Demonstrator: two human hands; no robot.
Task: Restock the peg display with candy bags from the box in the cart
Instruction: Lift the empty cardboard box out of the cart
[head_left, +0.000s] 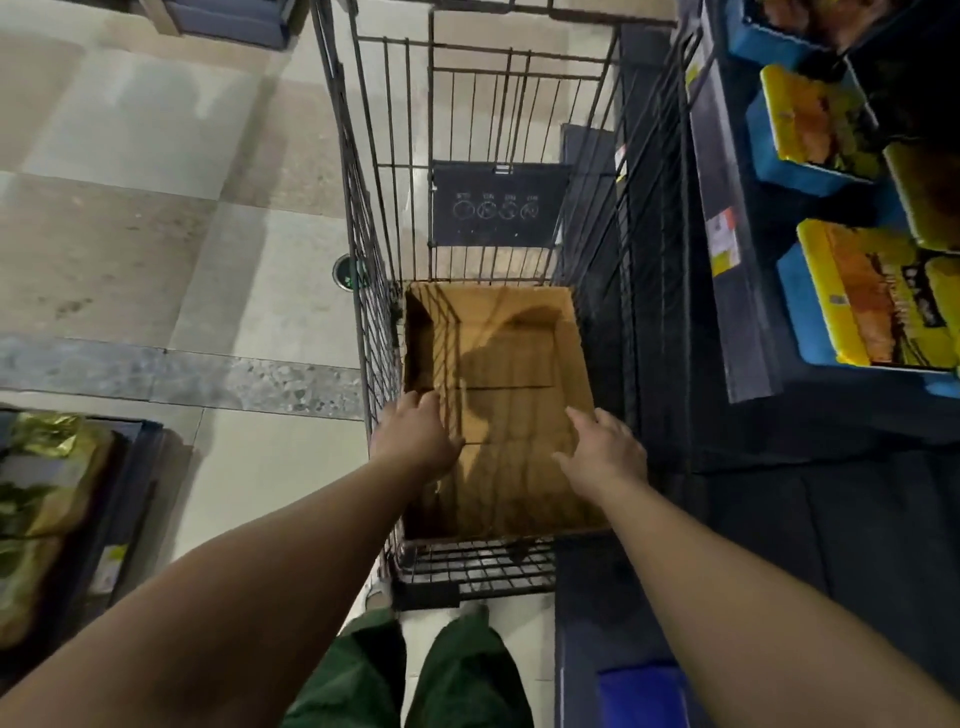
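both bare hands, left hand (415, 435) and right hand (602, 447), hang released and holding nothing over the open brown cardboard box (498, 364) just beneath them in the black wire cart (363, 218), with 0 candy bags visible inside, so restocking looks nearly done.

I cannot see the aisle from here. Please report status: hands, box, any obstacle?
Left hand and right hand open, over the cardboard box in the cart. Box looks empty. Nothing blocking.
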